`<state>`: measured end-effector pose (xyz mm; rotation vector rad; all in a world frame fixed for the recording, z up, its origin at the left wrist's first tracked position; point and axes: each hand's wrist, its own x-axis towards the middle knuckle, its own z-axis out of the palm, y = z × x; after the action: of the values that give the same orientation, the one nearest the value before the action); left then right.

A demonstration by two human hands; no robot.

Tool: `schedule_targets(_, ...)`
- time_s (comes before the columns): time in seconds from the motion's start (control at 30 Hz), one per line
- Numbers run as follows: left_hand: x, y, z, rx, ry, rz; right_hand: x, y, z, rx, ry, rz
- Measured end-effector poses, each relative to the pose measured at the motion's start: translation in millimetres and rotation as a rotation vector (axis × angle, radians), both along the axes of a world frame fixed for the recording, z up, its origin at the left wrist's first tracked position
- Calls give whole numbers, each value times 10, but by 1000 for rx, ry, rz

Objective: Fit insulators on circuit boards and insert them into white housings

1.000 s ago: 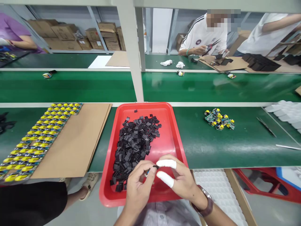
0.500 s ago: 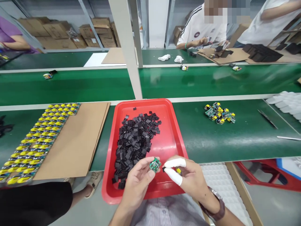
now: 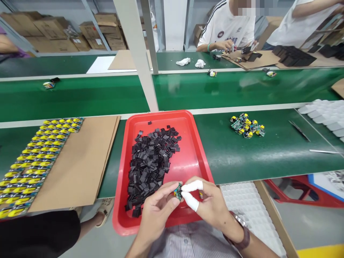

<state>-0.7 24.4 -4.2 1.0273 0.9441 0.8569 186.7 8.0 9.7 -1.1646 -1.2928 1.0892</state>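
My left hand [image 3: 158,208] is closed on a small green circuit board [image 3: 177,191], gripped by its edges between thumb and fingers above the tray. White finger cots cover the thumb and index finger of my right hand [image 3: 208,197]. These two fingertips pinch together right against the board's right side; the small black piece between them is almost hidden. A bit of yellow [image 3: 201,195] shows behind the right fingers, tucked in that hand. Below both hands is a red tray [image 3: 197,143], with a heap of small black pieces [image 3: 147,161] on its left side.
Rows of yellow-topped circuit boards [image 3: 34,157] lie on cardboard [image 3: 77,161] at the left. A loose cluster of boards [image 3: 247,125], tweezers [image 3: 299,130] and white foam trays [image 3: 325,114] are at the right. Beyond runs a green conveyor [image 3: 107,96]; a co-worker [image 3: 228,32] sits across it.
My right fingertips have moved left with the black piece and now meet the circuit board. The board has turned in my left hand, and the view has shifted slightly.
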Motion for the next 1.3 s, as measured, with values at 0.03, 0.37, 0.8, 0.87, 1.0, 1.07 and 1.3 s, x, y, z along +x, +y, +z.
schedule_targets(0.03, 6, -1, 5, 14, 7, 11, 4, -2, -5, -7, 3, 4)
schedule_targets(0.37, 31, -48, 51, 96, 74, 60, 24, 33, 21, -14, -39, 40)
schedule_targets(0.8, 98, -133, 38, 358, 340, 114, 169, 1, -138, -104, 88, 67)
schedule_targets(0.87, 117, -159, 35, 510, 477, 149, 158, -19, -145, -91, 106, 130)
schedule_targets(1.0, 164, -184, 12, 783, 620, 224, 86, -73, -129, -83, 107, 124)
schedule_targets(1.07, 182, -194, -2, 859, 661, 232, 37, -103, -130, -93, 53, 41)
schedule_targets(1.3, 213, -199, 12, 915, 706, 282, -60, -96, -107, -101, 64, 38)
